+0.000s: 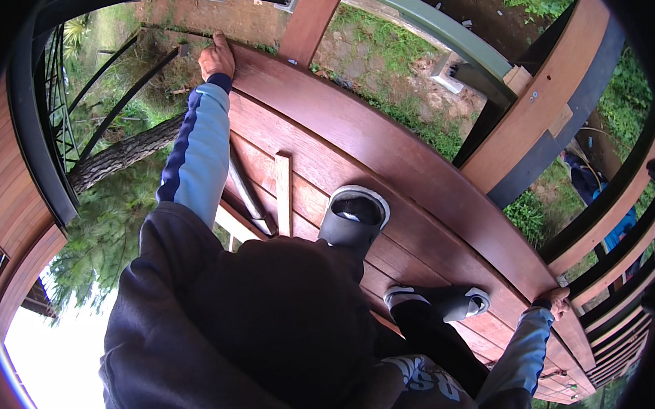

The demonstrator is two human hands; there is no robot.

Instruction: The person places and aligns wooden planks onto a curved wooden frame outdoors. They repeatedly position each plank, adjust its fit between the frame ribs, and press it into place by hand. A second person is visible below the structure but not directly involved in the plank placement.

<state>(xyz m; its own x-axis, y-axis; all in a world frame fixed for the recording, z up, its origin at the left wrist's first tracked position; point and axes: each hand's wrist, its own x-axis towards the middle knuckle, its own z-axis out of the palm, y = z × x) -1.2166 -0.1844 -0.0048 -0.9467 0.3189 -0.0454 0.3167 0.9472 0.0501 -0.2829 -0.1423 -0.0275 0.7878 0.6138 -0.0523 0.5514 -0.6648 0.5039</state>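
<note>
Here, both hands grip the long reddish-brown wooden plank [391, 152] on the slatted deck: left hand [217, 59] fingers curl over its far end, right hand [554, 299] fingers clasp its near end.

Head-worn fisheye, steeply downward, close

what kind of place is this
Probably a raised wooden deck or walkway outdoors, perhaps under construction. The left hand and right hand grip the edge of the reddish wooden planks, with grass and a tree trunk below and dark curved railings around.
</note>
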